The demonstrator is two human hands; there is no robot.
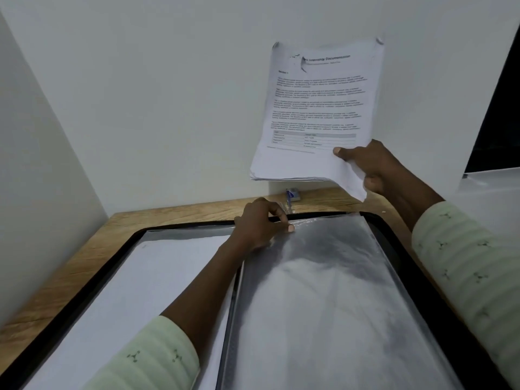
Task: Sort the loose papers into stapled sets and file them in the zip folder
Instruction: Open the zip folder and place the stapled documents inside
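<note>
Printed paper set [318,114], torn near top, dog-eared corners, slightly curled

Zip folder [183,225] on table [168,212] — stapler [294,194] behind it (papers [318,108] above)

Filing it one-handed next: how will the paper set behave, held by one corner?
Likely floppy: the paper set, gripped at one lower corner by the right hand, curls at its top corners. Bottom edges fan slightly, so may snag on the sleeve the left hand pinches.
</note>
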